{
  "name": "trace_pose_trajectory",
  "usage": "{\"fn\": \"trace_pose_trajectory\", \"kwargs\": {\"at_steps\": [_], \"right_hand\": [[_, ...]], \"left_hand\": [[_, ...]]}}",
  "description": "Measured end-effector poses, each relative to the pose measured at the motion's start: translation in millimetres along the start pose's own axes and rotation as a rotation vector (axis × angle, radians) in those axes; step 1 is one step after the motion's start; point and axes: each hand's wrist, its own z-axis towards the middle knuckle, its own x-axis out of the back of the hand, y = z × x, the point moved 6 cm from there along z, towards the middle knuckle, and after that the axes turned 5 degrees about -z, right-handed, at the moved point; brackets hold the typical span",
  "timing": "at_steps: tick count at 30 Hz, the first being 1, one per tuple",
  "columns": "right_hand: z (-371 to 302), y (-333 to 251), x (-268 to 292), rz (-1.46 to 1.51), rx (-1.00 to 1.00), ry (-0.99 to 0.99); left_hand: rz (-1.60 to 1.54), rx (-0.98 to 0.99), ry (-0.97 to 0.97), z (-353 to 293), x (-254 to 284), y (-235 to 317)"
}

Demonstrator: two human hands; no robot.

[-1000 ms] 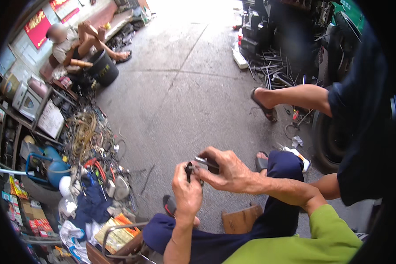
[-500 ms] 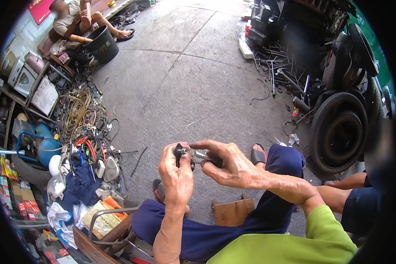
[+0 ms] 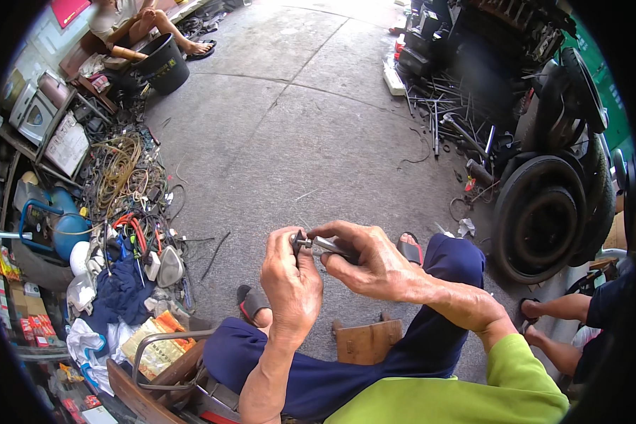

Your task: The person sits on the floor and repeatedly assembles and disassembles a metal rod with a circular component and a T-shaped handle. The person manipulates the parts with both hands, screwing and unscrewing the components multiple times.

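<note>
In front of my knees both hands are raised close together. My left hand (image 3: 290,286) is closed around a small dark metal part (image 3: 302,242) with a short threaded stud showing. From the right, my right hand (image 3: 371,260) grips a silvery metal tool (image 3: 329,246), its shaft pointing at the stud. The tool's tip is touching or nearly touching the part; I cannot tell which. My right fingers hide the tool's handle, and my left palm covers most of the part.
A small wooden stool (image 3: 369,342) stands between my feet. Tangled cables (image 3: 124,166) and cloths lie left. Tyres (image 3: 542,218) and metal rods (image 3: 438,120) are piled right. A person sits by a black bucket (image 3: 164,65) at far left; another person's legs (image 3: 555,311) show right.
My left hand has turned, so the dark part now shows less and faces the tool more. The right hand still grips the tool. The view has shifted slightly.
</note>
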Motion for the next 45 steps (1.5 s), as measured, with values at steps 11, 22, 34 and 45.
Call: {"fn": "trace_pose_trajectory", "kwargs": {"at_steps": [11,22,34,45], "right_hand": [[4.9,10.2,5.5,-0.035,-0.047,0.083],[14.5,42.6,10.9,0.176,-0.179,0.064],[10.8,33.6,5.3,0.168,-0.180,-0.015],[8.1,21.3,1.8,0.090,-0.170,-0.035]], "left_hand": [[0.007,-0.112,0.018,-0.3,-5.2,16.2],[0.034,-0.159,-0.028,-3.5,-9.4,16.9],[-0.029,-0.072,-0.019,-2.9,-4.8,15.5],[0.009,-0.052,-0.045,-5.2,-8.2,12.5]]}}
